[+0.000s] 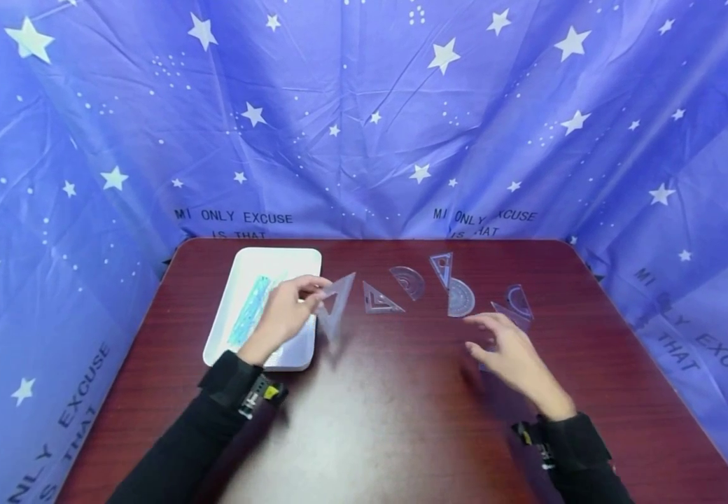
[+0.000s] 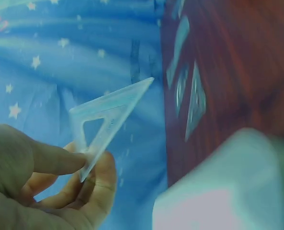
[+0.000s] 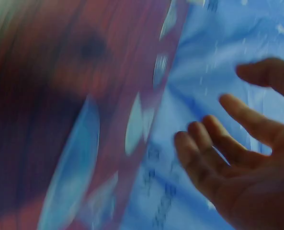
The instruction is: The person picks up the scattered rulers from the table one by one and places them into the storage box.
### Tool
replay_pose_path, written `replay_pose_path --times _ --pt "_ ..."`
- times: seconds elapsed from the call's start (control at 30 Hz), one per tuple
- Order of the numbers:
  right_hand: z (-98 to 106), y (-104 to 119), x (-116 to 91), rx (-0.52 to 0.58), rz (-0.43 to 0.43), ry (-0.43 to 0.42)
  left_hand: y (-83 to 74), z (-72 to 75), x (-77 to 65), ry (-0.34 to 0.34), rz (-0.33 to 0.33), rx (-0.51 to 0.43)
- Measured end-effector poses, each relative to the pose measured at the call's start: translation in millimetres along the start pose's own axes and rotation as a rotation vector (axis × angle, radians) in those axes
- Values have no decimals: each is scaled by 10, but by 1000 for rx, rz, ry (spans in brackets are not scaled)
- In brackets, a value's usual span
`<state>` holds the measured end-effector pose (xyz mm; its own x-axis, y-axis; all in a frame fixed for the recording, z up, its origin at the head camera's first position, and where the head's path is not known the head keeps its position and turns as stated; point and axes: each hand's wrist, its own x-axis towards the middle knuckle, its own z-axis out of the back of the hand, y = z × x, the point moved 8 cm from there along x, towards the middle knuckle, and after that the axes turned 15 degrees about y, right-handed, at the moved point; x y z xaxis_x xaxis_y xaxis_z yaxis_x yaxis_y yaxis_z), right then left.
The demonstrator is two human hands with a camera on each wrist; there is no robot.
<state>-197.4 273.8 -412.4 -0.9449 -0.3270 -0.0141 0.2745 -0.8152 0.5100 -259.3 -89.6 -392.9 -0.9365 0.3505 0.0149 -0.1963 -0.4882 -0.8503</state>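
Observation:
My left hand pinches a clear plastic set square between thumb and fingers, held up just past the right rim of a white tray. In the left wrist view the set square shows its triangular cut-out. Fingers spread and slightly bent, my right hand hovers over the table with nothing in its grasp. Close beyond it lie a set square and a small protractor. Another clear piece is mostly hidden beneath that hand.
Blue patterned strips lie in the tray. Between the hands, on the dark red table, are a set square, a protractor, a narrow set square and another protractor. A starry blue curtain surrounds the table.

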Motion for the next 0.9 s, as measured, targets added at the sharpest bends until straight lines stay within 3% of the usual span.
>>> replay_pose_path --times 0.17,0.33,0.63,0.9 --pt "116 -292 -129 -125 -83 120 220 441 -12 27 103 162" --pt "97 -533 -231 -179 -203 213 537 673 19 127 224 298" --pt "-88 -715 -254 -214 -245 341 921 687 86 323 359 400" --pt "-136 -731 -249 -243 -265 355 1027 620 184 384 369 417"
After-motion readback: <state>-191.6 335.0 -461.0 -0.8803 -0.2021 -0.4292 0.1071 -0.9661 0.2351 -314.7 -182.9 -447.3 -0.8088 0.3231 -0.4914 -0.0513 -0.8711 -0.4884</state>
